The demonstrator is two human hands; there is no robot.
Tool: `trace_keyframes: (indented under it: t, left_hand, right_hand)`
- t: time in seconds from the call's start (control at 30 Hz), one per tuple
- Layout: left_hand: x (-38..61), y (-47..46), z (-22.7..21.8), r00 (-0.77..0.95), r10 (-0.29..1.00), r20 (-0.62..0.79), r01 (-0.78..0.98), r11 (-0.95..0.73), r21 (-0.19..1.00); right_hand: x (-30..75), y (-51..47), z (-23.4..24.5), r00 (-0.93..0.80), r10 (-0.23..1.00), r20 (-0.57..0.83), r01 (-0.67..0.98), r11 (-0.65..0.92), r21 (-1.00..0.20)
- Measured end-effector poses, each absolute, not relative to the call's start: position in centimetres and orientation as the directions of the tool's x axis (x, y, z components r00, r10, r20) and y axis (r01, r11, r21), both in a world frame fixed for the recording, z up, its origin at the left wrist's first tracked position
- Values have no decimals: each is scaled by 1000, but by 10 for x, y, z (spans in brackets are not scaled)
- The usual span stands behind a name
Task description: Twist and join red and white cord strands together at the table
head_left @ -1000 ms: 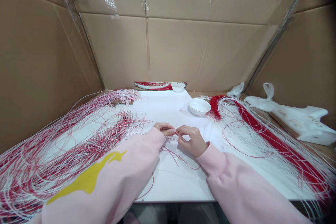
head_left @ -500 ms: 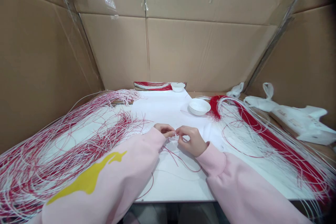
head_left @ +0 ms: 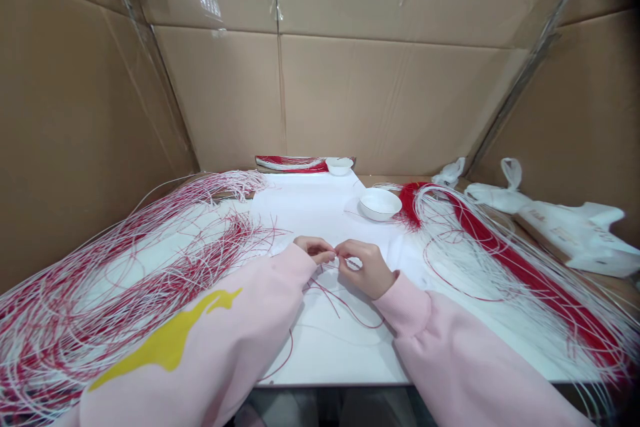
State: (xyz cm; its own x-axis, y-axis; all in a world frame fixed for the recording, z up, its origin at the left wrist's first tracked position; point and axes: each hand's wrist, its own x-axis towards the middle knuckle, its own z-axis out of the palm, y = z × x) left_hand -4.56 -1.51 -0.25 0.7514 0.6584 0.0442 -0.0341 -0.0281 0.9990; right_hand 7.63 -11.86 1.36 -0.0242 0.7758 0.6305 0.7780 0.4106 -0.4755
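My left hand (head_left: 315, 249) and my right hand (head_left: 366, 268) meet fingertip to fingertip over the middle of the white tabletop (head_left: 345, 353). Each is closed in a pinch on thin cord. A red cord (head_left: 357, 315) trails below and between the hands and curves toward my right wrist. Its pinched part is mostly covered by my fingers, so I cannot make out any fine detail there. Another stretch of red cord (head_left: 289, 353) runs beside my left sleeve toward the front edge.
Red and white cords (head_left: 165, 280) are heaped on the left. On the right lies a red bundle (head_left: 525, 267) with white cords. A white bowl (head_left: 380, 204) stands beyond my right hand, another bowl (head_left: 339, 166) farther back. Plastic bags (head_left: 585, 230) lie far right. Cardboard walls (head_left: 350, 100) enclose the table.
Almost nothing differs. Both hands stay in the same place, with only a very slight shift of the pinching fingertips.
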Motion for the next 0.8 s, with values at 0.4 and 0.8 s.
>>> trace_keyframes:
  t: [0.4,0.8]
  left_hand:
    - [-47,-11,-7,754,653,66,-33,-62,998]
    - [-46,-10,-5,706,699,115,-94,-68,993]
  right_hand:
    - [78,-120,12,-54,802,595,760,419,-496]
    - [82,-118,11,43,816,576,764,345,-546]
